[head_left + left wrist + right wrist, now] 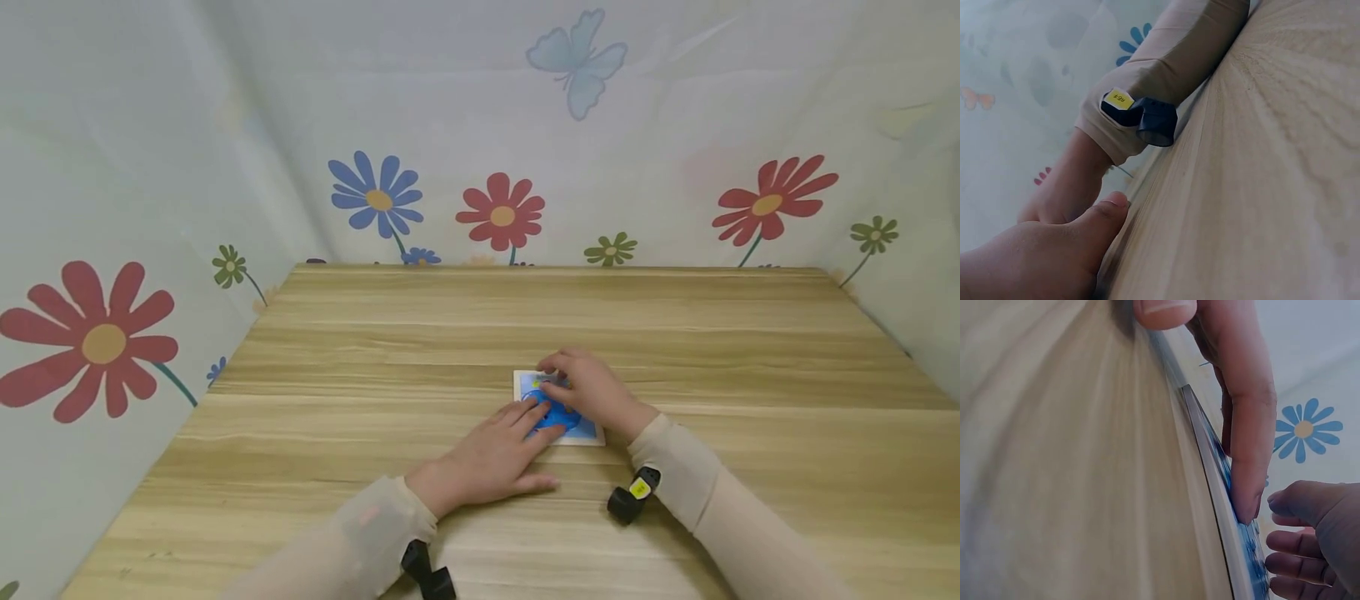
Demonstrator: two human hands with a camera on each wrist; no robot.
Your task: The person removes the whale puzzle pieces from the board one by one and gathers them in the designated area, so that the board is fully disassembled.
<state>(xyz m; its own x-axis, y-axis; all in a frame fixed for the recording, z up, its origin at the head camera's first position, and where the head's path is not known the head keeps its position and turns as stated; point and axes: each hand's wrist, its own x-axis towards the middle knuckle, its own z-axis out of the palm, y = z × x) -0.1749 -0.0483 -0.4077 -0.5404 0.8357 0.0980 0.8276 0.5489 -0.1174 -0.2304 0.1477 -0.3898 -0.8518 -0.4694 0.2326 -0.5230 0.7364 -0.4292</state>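
Note:
A thin square board (pixel 594 432) with a pale border and a blue picture, like a flat puzzle, lies on the table. My left hand (pixel 491 454) is spread over its lower left part, fingertips touching the blue area and thumb out on the wood. In the right wrist view the left index finger (pixel 1252 450) presses on the board (pixel 1211 465). My right hand (pixel 592 392) is bent over the upper right part, with thumb and fingers curved near the surface. From the right wrist view, no object shows between the right hand's (pixel 1319 534) fingers.
The board is on a wooden table (pixel 360 333) with a light grain. Behind it hangs a white cloth (pixel 450 100) printed with flowers and a butterfly. Both sleeves carry a small black wrist device, one of them the right device (pixel 633 496) near the table top.

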